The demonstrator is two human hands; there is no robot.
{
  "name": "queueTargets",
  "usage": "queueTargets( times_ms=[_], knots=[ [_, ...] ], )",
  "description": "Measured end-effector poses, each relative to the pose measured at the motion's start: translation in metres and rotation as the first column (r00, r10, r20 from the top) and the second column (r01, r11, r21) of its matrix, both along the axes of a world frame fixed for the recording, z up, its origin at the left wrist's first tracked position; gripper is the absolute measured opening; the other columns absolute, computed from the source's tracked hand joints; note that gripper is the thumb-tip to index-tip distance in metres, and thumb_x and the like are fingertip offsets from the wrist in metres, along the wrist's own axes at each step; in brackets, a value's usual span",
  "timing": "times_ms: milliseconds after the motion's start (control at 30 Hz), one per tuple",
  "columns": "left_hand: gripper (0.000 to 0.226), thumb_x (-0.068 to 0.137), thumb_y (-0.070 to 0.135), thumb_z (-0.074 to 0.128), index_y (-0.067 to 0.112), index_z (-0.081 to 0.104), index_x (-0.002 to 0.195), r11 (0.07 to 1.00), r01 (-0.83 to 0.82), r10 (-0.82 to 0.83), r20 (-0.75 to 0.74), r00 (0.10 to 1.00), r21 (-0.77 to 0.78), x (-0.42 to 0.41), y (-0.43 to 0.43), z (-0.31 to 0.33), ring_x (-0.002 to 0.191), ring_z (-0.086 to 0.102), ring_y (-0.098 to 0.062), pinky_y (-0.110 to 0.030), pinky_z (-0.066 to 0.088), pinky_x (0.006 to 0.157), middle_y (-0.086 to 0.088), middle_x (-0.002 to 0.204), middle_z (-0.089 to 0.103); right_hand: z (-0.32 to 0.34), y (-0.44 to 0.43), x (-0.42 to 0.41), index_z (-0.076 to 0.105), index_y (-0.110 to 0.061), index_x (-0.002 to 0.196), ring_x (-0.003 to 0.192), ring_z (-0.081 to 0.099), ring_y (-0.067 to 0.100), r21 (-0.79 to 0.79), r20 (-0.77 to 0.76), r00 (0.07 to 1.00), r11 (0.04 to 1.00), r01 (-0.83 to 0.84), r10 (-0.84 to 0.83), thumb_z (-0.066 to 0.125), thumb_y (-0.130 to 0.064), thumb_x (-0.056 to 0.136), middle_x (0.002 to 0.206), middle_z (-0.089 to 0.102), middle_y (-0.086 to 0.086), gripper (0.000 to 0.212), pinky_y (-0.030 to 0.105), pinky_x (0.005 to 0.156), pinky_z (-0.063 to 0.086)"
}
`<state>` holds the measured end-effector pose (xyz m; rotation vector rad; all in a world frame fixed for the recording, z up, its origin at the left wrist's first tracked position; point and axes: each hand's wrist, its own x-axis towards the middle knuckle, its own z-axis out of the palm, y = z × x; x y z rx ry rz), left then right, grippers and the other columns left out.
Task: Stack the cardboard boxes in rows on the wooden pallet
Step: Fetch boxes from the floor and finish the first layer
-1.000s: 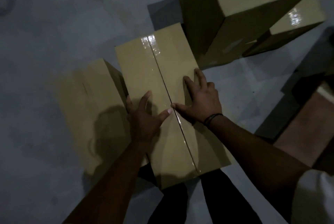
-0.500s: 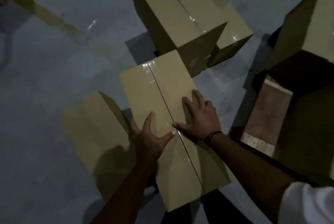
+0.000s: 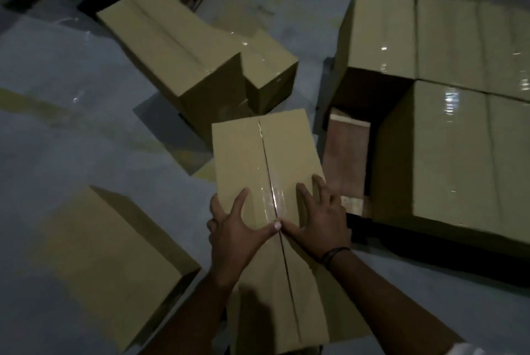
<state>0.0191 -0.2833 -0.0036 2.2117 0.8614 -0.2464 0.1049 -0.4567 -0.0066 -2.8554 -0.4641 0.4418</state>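
Cardboard under both palms right now: the left hand [image 3: 235,228] and right hand [image 3: 318,220] are spread open and flat on top of the long box [image 3: 266,211], thumbs nearly meeting at the taped seam [image 3: 271,194], left fingers curling over the left edge. Flat palms only steer it, they don't really grip, so I'd slide the fingers down both long sides or under the bottom before lifting. Can't tell if it's resting on the floor or already raised.

Just right of the right hand is the open slot on the wooden pallet [image 3: 348,154], bare boards showing, with stacked boxes [image 3: 447,154] walling it on the far and right sides. Looks like a tight fit, so line the seam up with the gap and lower it straight. Loose boxes sit ahead [image 3: 177,47] and left [image 3: 103,263] on the grey floor [image 3: 71,125].
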Motion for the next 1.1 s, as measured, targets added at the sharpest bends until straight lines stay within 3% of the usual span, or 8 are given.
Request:
queueTargets(
  times_ms=[233,500,700,867,1100],
  knots=[
    [0.118,0.055,0.093,0.068,0.049,0.025,0.155,0.979,0.199,-0.199,0.009,0.98,0.056,0.069,-0.081,0.036,0.144,0.027,-0.039,-0.055,0.041,0.109,0.008,0.165,0.0,0.028,-0.097,0.024,0.038,-0.033,0.148,0.127,0.044,0.043,0.008,0.07,0.971,0.973,0.229,-0.229,0.045,-0.09,0.073,0.165,0.017,0.004,0.095,0.051,0.099,0.045],
    [0.118,0.059,0.085,0.074,0.046,0.022,0.158,0.941,0.337,-0.338,0.027,0.941,0.033,0.17,-0.111,0.003,0.146,0.022,-0.039,-0.053,0.04,0.108,0.005,0.165,-0.003,0.01,-0.129,0.098,0.031,-0.034,0.15,0.13,0.039,0.038,-0.007,0.069,0.933,0.935,0.354,-0.352,0.05,-0.085,0.077,0.166,0.008,0.002,0.091,0.047,0.102,0.043],
    [0.124,0.056,0.088,0.072,0.047,0.015,0.158,0.909,0.415,-0.415,-0.02,0.91,0.024,0.238,-0.112,-0.026,0.147,0.02,-0.041,-0.054,0.04,0.109,0.005,0.165,-0.009,-0.014,-0.133,0.159,0.032,-0.033,0.15,0.133,0.038,0.039,-0.025,0.036,0.927,0.927,0.374,-0.373,0.051,-0.084,0.078,0.166,0.009,0.002,0.09,0.047,0.104,0.042],
    [0.123,0.062,0.079,0.078,0.044,0.012,0.16,0.871,0.492,-0.491,-0.04,0.87,0.021,0.276,-0.124,-0.032,0.149,0.016,-0.042,-0.054,0.036,0.112,0.003,0.165,-0.014,-0.03,-0.146,0.19,0.03,-0.033,0.151,0.135,0.036,0.04,0.009,0.029,0.897,0.898,0.44,-0.44,0.054,-0.082,0.079,0.166,0.008,0.003,0.09,0.047,0.103,0.04],
    [0.124,0.062,0.078,0.079,0.047,0.01,0.159,0.864,0.502,-0.499,-0.065,0.864,0.037,0.316,-0.145,-0.057,0.148,0.016,-0.043,-0.055,0.037,0.111,0.001,0.166,-0.012,-0.049,-0.169,0.23,0.034,-0.033,0.148,0.132,0.039,0.039,0.034,0.057,0.89,0.892,0.451,-0.453,0.055,-0.081,0.078,0.164,0.013,0.003,0.088,0.048,0.103,0.04]
  ],
)
